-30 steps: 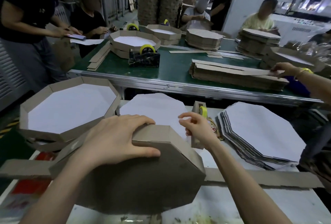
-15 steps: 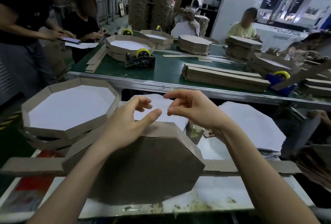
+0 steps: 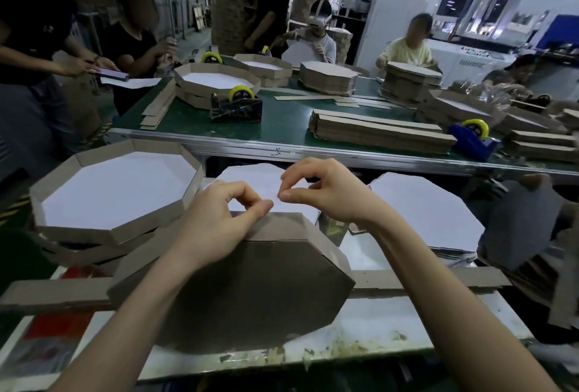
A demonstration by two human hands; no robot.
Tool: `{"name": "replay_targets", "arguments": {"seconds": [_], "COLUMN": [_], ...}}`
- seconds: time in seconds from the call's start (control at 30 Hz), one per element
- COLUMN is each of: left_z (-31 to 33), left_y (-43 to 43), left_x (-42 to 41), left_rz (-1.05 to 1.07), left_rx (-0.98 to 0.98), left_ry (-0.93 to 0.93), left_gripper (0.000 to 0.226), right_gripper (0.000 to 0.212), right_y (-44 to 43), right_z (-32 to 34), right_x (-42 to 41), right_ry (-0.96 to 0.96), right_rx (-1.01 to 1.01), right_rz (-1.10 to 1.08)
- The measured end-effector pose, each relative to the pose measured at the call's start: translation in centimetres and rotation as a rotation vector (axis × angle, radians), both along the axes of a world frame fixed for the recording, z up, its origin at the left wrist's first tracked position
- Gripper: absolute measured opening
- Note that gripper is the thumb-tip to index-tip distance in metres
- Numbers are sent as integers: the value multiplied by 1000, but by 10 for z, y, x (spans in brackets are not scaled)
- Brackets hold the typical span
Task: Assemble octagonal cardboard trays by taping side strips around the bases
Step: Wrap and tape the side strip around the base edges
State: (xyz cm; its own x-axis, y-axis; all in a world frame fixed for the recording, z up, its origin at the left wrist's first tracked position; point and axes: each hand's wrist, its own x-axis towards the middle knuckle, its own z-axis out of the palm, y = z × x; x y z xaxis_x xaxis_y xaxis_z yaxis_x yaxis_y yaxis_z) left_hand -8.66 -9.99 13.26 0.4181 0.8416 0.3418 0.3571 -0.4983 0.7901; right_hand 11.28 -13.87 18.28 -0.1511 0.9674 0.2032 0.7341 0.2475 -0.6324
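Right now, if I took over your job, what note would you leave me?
Left hand rests on the upside-down tray; right hand hovers by its far edge. Both pinch finger to thumb, maybe on clear tape I can't see.
Done: finished trays stacked on the left.
Left: tape this tray's side strip; flat bases wait on the right.

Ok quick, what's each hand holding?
Left hand: fingertips pinched over the brown tray; holding what, cannot be told.
Right hand: fingertips pinched too; holding what, cannot be told.
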Motion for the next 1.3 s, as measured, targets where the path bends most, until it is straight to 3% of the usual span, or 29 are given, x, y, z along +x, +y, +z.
{"name": "replay_targets", "arguments": {"seconds": [0.13,0.2,0.3,0.4,0.67,0.83,1.07,1.3], "left_z": [-1,-4,-5,-11,-19,-22,-23,-22], "left_y": [0,2,1,2,11,11,10,10], "left_x": [1,-1,-3,1,6,6,5,5], "left_rz": [97,107,1,-7,-28,-13,-5,5], "left_rx": [-5,24,155,354,393,418,448,439], "left_ry": [48,128,432,691,656,624,599,598], "left_gripper": [20,50,90,99,105,103,99,95], "right_gripper": [10,10,19,24,29,39,38,51], "right_y": [2,1,-6,-11,-10,-4,2,9], "right_z": [-4,-3,-2,-5,-14,-19,-25,-27], "right_x": [6,18,28,26,18,15,13,18], "right_ry": [-37,-7,76,124,241,216,79,-133], "right_rx": [-3,-6,-123,-189,-335,-376,-292,-254], "right_rz": [-126,-234,-265,-265,-295,-293,-332,-302]}}
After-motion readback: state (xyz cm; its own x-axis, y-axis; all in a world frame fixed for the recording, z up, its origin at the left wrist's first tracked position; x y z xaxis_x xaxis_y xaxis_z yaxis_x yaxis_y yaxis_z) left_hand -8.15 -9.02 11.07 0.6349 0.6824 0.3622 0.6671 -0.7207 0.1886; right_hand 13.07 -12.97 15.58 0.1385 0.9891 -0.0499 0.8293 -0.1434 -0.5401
